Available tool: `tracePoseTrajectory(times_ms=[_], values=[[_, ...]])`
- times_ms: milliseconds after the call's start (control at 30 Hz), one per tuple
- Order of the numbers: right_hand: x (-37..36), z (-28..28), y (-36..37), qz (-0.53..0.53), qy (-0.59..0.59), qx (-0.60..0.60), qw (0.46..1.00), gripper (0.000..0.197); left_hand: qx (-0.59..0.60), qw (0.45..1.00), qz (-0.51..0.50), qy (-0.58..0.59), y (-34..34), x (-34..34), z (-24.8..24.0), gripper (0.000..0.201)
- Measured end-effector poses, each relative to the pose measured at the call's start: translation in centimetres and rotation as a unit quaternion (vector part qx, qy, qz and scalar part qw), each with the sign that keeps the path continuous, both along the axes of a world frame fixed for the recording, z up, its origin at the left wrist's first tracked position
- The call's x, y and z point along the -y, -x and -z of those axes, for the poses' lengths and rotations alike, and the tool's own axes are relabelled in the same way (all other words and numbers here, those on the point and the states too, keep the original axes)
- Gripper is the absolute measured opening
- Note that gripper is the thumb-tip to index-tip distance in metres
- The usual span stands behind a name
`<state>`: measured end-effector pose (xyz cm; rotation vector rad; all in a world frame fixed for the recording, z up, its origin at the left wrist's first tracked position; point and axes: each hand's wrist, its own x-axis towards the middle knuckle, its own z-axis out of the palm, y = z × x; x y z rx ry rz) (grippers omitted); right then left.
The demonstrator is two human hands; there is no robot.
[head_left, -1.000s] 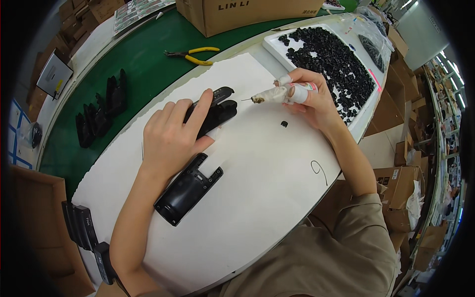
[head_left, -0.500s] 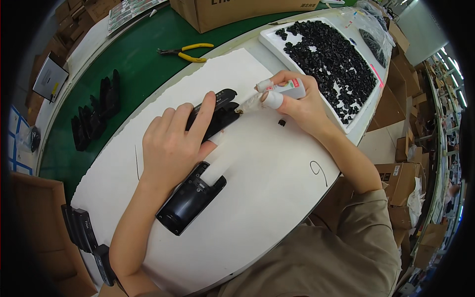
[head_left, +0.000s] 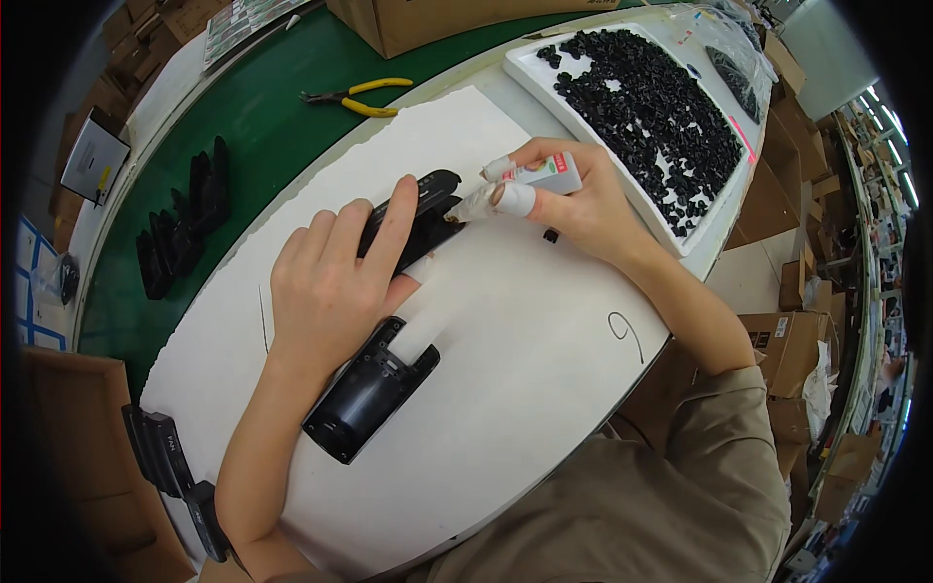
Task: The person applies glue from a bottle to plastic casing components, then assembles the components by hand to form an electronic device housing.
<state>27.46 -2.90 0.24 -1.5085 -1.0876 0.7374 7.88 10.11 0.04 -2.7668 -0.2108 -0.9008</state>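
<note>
My left hand (head_left: pixel 326 282) is closed around a black plastic housing (head_left: pixel 439 183), pressing it against the white sheet with the index finger laid along it. In my right hand (head_left: pixel 598 209) is a small white squeeze bottle (head_left: pixel 556 174) with a clear, cloudy nozzle (head_left: pixel 473 205). The nozzle tip meets the right end of the housing; whether it touches cannot be made out. White wraps cover the thumb and index fingertip of that hand. A second black shell (head_left: pixel 364 403) lies below my left wrist, and a small black part (head_left: pixel 551 235) sits under my right hand.
Small black parts fill a white foam tray (head_left: pixel 537 78) at the back right. Yellow-handled pliers (head_left: pixel 364 95) and several black shells (head_left: pixel 182 219) lie on the green mat. Cardboard boxes (head_left: pixel 466 24) stand behind and at the left; more black pieces (head_left: pixel 165 452) rest along the left edge.
My right hand has brought the bottle slightly left, its nozzle closer in at the housing's end. My left hand keeps its hold, and the whole view has shifted a little.
</note>
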Motion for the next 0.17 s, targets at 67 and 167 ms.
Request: tracePoseTrajectory(times_ms=[67,167], values=[[0.02,-0.04,0.02,-0.003,0.008,0.003,1.0,0.03,0.001,1.0,0.002,0.0,0.01,0.0,0.0,0.075],[0.06,-0.14,0.03,-0.008,0.013,-0.006,1.0,0.031,0.0,1.0,0.0,0.0,0.03,0.05,-0.07,0.074]])
